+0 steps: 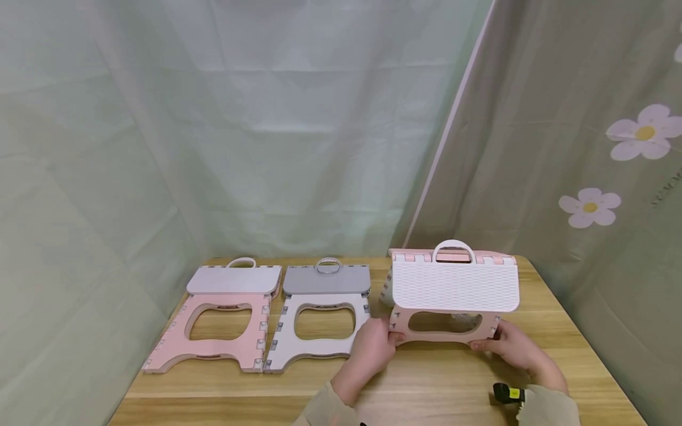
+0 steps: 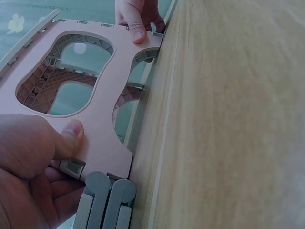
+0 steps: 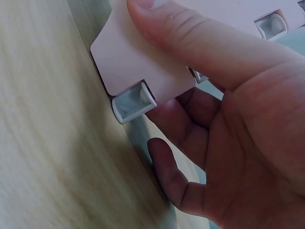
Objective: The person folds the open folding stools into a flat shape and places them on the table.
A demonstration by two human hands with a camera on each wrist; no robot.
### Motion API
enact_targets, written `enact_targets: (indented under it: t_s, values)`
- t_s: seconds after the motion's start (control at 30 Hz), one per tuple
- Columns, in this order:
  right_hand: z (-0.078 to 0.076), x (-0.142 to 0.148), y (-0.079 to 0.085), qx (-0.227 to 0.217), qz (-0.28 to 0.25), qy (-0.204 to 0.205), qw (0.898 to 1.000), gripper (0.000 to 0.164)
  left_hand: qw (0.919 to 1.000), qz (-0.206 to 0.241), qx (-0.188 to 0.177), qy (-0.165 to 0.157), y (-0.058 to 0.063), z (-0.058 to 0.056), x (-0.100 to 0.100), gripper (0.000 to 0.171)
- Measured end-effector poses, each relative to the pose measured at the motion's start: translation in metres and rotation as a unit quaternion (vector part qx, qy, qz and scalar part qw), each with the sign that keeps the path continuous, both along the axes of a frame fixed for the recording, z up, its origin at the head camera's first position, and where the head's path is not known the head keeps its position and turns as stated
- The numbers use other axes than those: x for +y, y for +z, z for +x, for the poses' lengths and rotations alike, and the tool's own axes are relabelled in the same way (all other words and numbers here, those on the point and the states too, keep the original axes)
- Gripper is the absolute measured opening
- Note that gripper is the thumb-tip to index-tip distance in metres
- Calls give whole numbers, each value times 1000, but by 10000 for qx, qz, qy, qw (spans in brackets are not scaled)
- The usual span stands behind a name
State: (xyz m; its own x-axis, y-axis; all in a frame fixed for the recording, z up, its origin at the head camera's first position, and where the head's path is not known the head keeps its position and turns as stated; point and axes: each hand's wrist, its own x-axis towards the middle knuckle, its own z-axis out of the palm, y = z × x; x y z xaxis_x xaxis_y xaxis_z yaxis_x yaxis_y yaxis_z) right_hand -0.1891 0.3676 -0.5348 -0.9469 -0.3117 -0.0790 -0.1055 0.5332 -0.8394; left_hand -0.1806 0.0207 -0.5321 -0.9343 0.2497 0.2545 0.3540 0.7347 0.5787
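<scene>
A pink folding stool with a white textured seat [image 1: 455, 287] stands partly unfolded at the right of the table, its white carry handle [image 1: 453, 244] sticking up behind the seat. My left hand [image 1: 373, 343] grips the lower left corner of its pink leg panel [image 2: 95, 126], with the thumb on the front face and the fingers behind the edge. At the opposite lower corner my right hand [image 1: 517, 349] pinches the same panel, thumb in front; in the right wrist view its lower fingers are apart from the panel. Through the panel's cutout the latticed inside of the far leg shows.
Left of my left hand lies a folded white stool with a grey seat [image 1: 326, 279]. Beyond it is a folded pink stool with a white seat [image 1: 234, 280]. Curtains [image 1: 319, 148] hang behind the wooden table [image 1: 426, 384]. Grey hinged legs [image 2: 105, 200] stand near my left hand.
</scene>
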Motion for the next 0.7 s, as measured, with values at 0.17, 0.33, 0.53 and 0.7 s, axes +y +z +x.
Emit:
enact_targets:
  t_s: [0.17,0.33,0.53,0.7]
  values:
    - [-2,1,-2,37,-78,79,9999,44,10000,-57,39,6,-1,0,0,20]
    - [-3,0,-3,88,19,62,9999,45,10000,17,33,9,-2,1,0,19]
    - [-3,-2,-2,219,23,68,9997,43,10000,-7,92,-9,-2,0,0,20]
    - [-3,-4,-1,255,19,16,9997,44,10000,-13,55,-30,-2,0,0,19]
